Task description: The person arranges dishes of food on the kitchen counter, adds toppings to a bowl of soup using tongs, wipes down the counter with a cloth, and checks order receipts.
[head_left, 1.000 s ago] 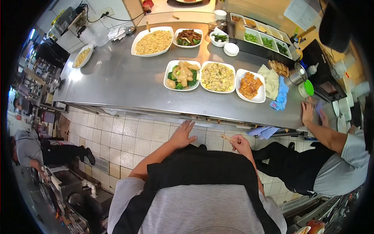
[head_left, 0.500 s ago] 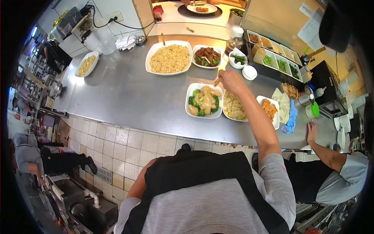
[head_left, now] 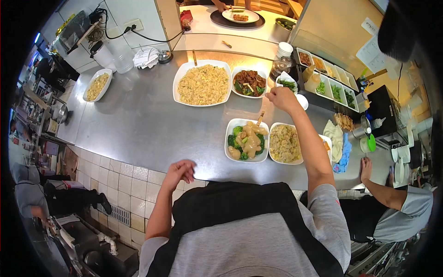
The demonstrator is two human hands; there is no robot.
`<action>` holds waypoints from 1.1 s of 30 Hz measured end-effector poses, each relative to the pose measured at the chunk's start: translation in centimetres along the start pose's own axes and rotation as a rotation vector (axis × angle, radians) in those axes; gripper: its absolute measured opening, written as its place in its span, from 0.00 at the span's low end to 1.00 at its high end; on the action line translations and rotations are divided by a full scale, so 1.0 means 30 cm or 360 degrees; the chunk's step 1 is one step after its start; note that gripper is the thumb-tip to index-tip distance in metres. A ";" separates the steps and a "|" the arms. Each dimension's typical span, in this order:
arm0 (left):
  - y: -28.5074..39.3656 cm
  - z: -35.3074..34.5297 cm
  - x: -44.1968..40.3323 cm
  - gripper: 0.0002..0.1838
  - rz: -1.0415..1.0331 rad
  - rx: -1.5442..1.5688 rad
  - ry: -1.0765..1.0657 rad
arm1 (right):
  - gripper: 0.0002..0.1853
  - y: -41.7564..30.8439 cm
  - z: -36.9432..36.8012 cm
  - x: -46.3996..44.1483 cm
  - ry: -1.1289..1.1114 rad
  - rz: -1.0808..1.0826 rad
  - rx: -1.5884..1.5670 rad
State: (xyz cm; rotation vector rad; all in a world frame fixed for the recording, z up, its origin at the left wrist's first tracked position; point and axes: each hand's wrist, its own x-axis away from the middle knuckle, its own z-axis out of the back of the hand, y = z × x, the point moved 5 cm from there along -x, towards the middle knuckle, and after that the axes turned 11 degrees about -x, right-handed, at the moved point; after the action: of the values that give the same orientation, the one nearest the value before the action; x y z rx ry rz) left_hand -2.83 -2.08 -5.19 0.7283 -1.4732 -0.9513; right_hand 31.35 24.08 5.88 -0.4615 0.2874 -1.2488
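My right hand (head_left: 282, 98) reaches over the counter, its fingers bent together beside the white dish of dark meat and greens (head_left: 249, 83); anything between them is too small to make out. Below it are the dish of broccoli in pale sauce (head_left: 247, 140), with a wooden clip (head_left: 260, 117) at its upper rim, and a dish of yellowish food (head_left: 284, 143), partly behind my forearm. My left hand (head_left: 181, 171) hovers empty at the counter's front edge, fingers loosely curled and apart. A large dish of fried rice (head_left: 202, 84) sits farther back, with a wooden stick (head_left: 194, 58) at its rim.
A narrow rice dish (head_left: 98, 87) stands at the left. Garnish trays (head_left: 329, 88), cloths (head_left: 340, 150) and a green-lidded container (head_left: 368, 143) are at the right. A co-worker's hand (head_left: 366, 170) rests on the counter. Beyond the pass, another person's hands are near a plate (head_left: 240, 16).
My right hand first reached from near my body to the broccoli dish, then moved up and right, leaving the clip at that dish. My left hand has come back into view. The camera view has shifted.
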 end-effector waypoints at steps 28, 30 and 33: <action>0.100 0.008 -0.260 0.09 -0.0584 -0.0279 0.1247 | 0.16 0.032 0.280 -1.075 0.0258 -0.0469 0.0119; 0.100 0.005 -0.261 0.09 -0.0583 -0.0243 0.1238 | 0.14 0.042 0.282 -1.049 0.0195 -0.0457 0.0150; 0.104 0.004 -0.260 0.09 -0.0591 -0.0185 0.1232 | 0.14 0.029 0.301 -0.968 0.0040 -0.0321 0.0148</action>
State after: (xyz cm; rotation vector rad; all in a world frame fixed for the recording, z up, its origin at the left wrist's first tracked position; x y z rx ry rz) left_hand -1.71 6.19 -6.21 1.1467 -0.6107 -0.8724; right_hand 27.50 53.59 12.20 -0.4023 0.2065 -1.4591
